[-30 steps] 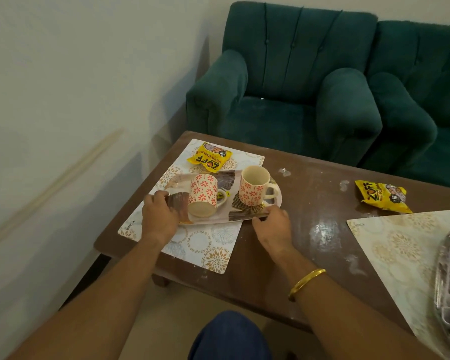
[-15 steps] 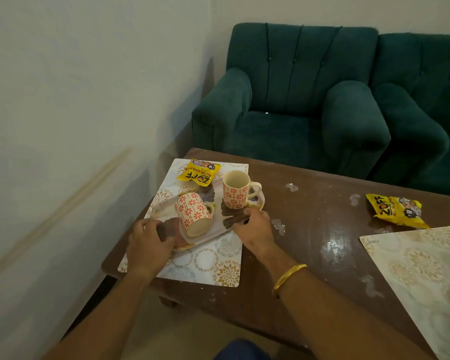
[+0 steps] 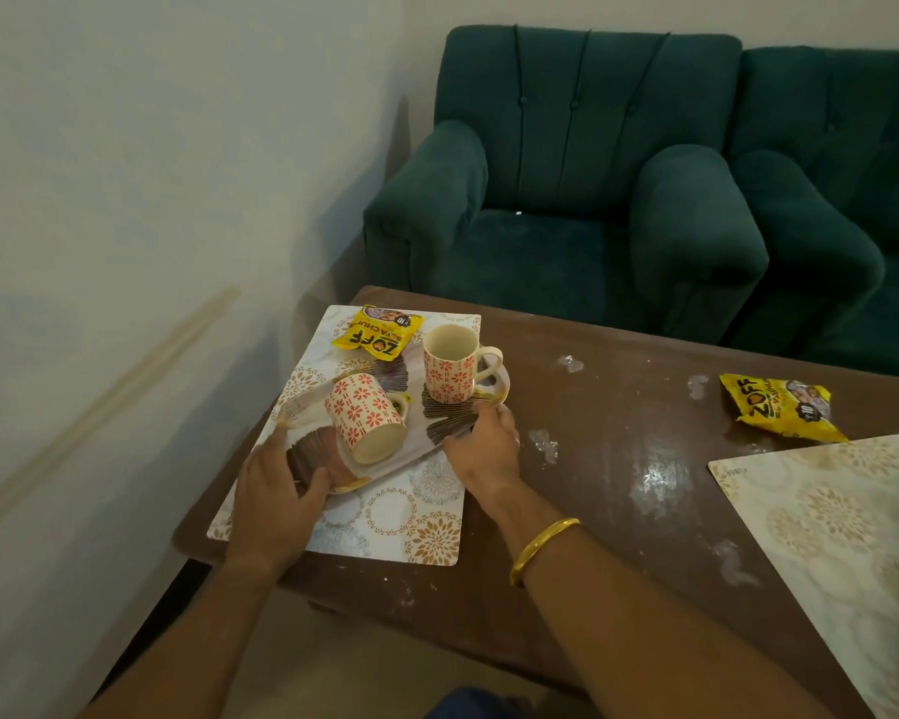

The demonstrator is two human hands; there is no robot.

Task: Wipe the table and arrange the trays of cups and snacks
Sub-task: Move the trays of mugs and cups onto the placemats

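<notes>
A smeared brown wooden table (image 3: 618, 459) stands before green armchairs. On its patterned placemat (image 3: 421, 516) lies the oblong leaf-print tray (image 3: 437, 433), long axis running diagonally between the hands. The left hand (image 3: 276, 495) clasps its near end; the right hand (image 3: 484, 443) pinches its right edge. One floral mug (image 3: 367, 417) on the tray lies tipped.
</notes>
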